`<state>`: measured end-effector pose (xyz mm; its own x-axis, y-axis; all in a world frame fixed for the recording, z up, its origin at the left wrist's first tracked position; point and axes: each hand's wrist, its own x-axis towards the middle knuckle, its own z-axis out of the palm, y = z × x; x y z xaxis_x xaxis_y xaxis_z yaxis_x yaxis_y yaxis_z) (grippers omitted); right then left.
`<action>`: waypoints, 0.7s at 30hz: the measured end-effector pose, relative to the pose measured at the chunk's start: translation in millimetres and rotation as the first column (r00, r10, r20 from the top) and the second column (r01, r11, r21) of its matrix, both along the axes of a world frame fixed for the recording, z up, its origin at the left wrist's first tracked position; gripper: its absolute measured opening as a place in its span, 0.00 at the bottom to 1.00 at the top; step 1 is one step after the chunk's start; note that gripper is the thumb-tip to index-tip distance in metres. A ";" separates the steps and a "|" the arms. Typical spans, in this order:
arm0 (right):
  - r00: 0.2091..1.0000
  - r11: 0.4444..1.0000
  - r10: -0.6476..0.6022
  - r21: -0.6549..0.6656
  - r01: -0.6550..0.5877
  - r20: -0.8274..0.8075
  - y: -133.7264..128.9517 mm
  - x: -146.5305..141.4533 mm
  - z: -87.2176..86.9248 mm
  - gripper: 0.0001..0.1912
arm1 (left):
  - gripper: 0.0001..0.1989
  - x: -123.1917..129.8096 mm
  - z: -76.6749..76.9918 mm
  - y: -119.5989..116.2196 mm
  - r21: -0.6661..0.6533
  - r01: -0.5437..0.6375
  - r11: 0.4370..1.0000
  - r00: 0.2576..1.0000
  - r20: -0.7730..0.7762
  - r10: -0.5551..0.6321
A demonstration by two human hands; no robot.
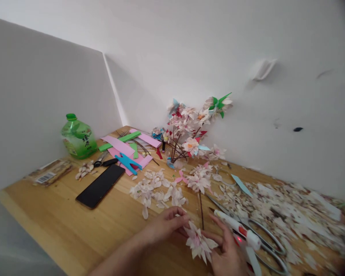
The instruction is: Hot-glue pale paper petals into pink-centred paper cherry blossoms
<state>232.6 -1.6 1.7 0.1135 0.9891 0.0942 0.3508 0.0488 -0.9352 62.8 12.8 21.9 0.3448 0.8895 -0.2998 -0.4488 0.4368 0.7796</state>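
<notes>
Low in front of me, a pale flower (199, 241) with pointed petals and a pinkish centre is between my two hands. The curled fingers of my left hand (168, 226) pinch its upper left edge. My right hand (228, 253) supports it from the right, fingertips behind the petals and index finger raised. Just beyond that hand lies a white hot glue gun (238, 228) with orange parts and a red light. Scissors (271, 239) with silver handles are beneath and beside it. Another made flower (199, 180) on a brown stem lies ahead of my hands.
Loose petals (158, 188) lie ahead, with a large heap of shell-like pieces (276, 214) to the right. A bunch of flowers (186, 122) stands by the wall. Leftward are a phone (100, 186), coloured paper strips (119, 145), a green bottle (77, 136) and a packet (50, 172).
</notes>
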 end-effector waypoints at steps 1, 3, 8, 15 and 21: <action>1.000 1.000 -0.003 -0.004 0.003 0.000 0.2 -0.8 1.0 0.31 | 0.16 -0.6 1.0 -0.4 0.002 0.008 1.000 1.000 -0.002 -0.008; 1.000 0.999 -0.007 -0.032 0.006 0.000 1.0 -2.0 2.1 0.31 | 0.15 -1.6 2.9 -1.4 0.005 0.018 1.000 1.000 -0.010 -0.018; 0.991 0.995 -0.006 -0.099 -0.008 -0.134 4.8 -2.6 -1.8 0.27 | 0.20 -2.3 5.0 -2.5 -0.014 -0.015 1.000 1.000 -0.008 0.015; 0.952 0.992 0.032 -0.110 -0.069 -0.305 3.4 -6.8 -4.7 0.28 | 0.26 -3.5 -0.7 0.3 0.020 -0.023 1.000 1.000 0.001 0.023; 0.968 0.991 0.084 -0.084 -0.107 -0.238 -0.3 -8.6 -2.8 0.26 | 0.26 -2.4 -6.6 -0.6 0.130 0.021 0.991 0.996 -0.094 -0.008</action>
